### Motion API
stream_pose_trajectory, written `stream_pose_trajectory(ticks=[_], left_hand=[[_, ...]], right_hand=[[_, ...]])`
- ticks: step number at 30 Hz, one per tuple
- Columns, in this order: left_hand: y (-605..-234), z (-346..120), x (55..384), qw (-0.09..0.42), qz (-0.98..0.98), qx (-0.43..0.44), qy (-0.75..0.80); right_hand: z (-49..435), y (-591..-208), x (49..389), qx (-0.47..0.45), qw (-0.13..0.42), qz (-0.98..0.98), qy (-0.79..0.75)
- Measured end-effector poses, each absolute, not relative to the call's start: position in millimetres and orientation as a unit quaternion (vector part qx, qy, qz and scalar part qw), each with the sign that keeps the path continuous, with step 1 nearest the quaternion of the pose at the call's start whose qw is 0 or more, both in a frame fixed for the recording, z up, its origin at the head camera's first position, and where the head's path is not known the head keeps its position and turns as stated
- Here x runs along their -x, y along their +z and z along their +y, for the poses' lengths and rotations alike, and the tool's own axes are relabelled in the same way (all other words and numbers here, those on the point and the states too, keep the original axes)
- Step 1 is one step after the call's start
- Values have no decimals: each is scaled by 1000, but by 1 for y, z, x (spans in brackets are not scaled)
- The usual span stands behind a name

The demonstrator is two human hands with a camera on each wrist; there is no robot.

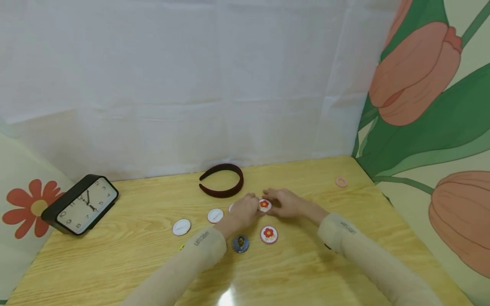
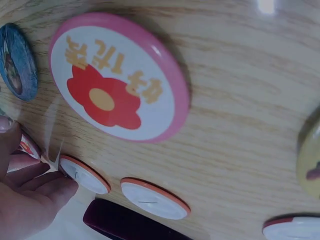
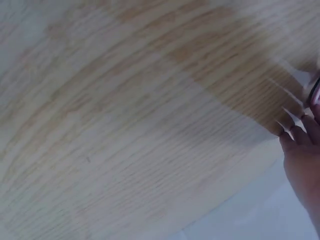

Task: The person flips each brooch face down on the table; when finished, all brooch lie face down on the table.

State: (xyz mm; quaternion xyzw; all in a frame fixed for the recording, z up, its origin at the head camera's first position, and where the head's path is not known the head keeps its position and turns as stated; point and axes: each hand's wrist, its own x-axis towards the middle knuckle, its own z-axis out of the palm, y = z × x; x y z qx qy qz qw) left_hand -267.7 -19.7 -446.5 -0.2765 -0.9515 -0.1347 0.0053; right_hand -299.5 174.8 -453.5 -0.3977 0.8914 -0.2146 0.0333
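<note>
Both hands meet at a round white pin badge (image 1: 264, 205) with a red flower, tilted up between them. My left hand (image 1: 243, 211) pinches its left edge, fingers curled. From the other side, my right hand (image 1: 285, 203) holds it between thumb and fingers. In the left wrist view, fingers (image 2: 42, 192) grip the badge (image 2: 30, 145). Its dark rim (image 3: 313, 91) shows at the right edge of the right wrist view. Another flower badge (image 1: 269, 234) lies face up nearer me, beside a blue portrait badge (image 1: 240, 243).
White badge backs (image 1: 181, 227) lie in a row leftward. A pink-rimmed flower badge (image 2: 120, 75) and a yellow badge (image 2: 311, 160) lie near the left forearm. Behind is a dark headband (image 1: 222, 193). A black clock (image 1: 82, 204) stands left; a pink ring (image 1: 341, 182) lies right.
</note>
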Motion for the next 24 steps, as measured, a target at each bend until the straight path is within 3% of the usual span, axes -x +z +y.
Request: stream_pose_trajectory(ticks=[14,24], left_hand=[[-448,-13,266,-2,-951,270,-154],[-437,-25,273,-31,-936,267,-228]], right_hand=[[177,-452,294,396,36,895,-204],[167,-452,294,404,-12,885,-233]])
